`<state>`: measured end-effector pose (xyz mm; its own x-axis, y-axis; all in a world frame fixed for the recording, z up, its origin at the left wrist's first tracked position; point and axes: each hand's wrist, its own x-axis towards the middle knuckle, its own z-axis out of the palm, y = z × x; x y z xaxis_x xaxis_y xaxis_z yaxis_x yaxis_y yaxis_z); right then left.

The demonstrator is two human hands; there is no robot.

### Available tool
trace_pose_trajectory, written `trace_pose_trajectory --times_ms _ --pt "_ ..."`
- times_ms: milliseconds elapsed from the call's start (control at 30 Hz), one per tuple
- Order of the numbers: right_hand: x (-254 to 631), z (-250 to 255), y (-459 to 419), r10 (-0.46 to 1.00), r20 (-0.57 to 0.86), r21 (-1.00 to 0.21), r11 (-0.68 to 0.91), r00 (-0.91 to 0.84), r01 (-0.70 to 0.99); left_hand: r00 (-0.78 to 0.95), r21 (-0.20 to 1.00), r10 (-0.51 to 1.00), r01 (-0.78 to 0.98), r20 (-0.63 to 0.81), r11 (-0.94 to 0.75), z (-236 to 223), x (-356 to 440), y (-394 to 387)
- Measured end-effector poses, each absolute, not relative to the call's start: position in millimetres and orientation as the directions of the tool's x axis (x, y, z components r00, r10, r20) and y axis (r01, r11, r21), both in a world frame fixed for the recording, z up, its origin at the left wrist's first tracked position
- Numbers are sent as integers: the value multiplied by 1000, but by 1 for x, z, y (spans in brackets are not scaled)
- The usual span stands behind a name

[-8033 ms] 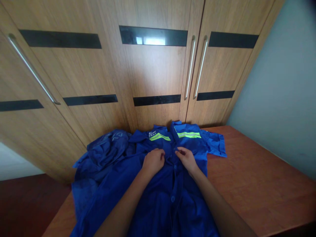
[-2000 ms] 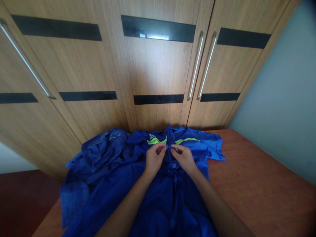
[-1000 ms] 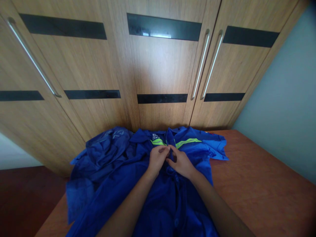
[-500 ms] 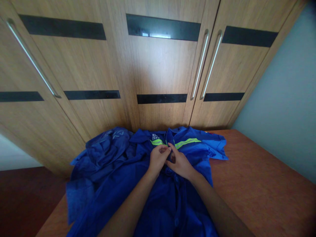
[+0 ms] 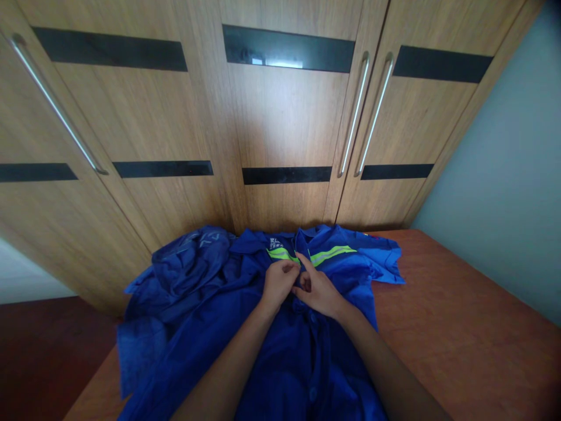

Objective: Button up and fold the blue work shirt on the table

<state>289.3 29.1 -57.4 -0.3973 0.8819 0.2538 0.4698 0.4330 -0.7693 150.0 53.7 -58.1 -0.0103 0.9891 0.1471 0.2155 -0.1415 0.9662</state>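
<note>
A blue work shirt [image 5: 272, 351] with yellow-green and silver reflective bands [image 5: 332, 254] across the chest lies spread front up, collar toward the wardrobe. Both hands meet at its button front, just below the bands. My left hand [image 5: 278, 283] is closed, thumb and fingertips pinching the cloth edge there. Close against it, my right hand [image 5: 319, 292] grips the same front strip, index finger stretched toward the left fingertips and the other fingers curled. The exact bit of cloth or button between the fingertips is hidden. Lower down, the front strip shows buttons [image 5: 312, 393].
Crumpled blue clothing [image 5: 193, 263] is heaped at the left, partly beside the shirt. Under everything is a reddish-brown wooden surface [image 5: 456, 316]. Behind it rises a wooden wardrobe [image 5: 289, 123] with metal handles [image 5: 355, 117]; a pale wall [image 5: 504, 175] stands to the right.
My left fingertips have shifted slightly left and down, and my right index finger has moved a little left. The shirt lies as before.
</note>
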Motion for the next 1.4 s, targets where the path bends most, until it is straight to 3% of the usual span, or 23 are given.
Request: trace_pose_trajectory --times_ms 367,467,633,1000,1233,1400 --pt "294 -48 26 843 233 -766 466 -485 443 31 968 992 217 120 -124 -59 144 58" --pt "299 -47 31 869 298 -778 461 -394 427 -6 976 992 181 122 -119 -62 145 59" --pt "304 -55 40 898 418 -702 417 -139 578 -38 989 992 91 119 -115 -61 148 57" --pt "300 -55 38 878 455 -629 436 -150 643 26 996 997 -61 71 -70 -55 148 53" --pt "298 -51 35 882 454 -588 404 -127 700 84 996 993 1 87 -88 -60 150 55" --pt "295 -44 27 927 347 -562 327 -142 760 97 984 985 93 143 -152 -64 153 56"
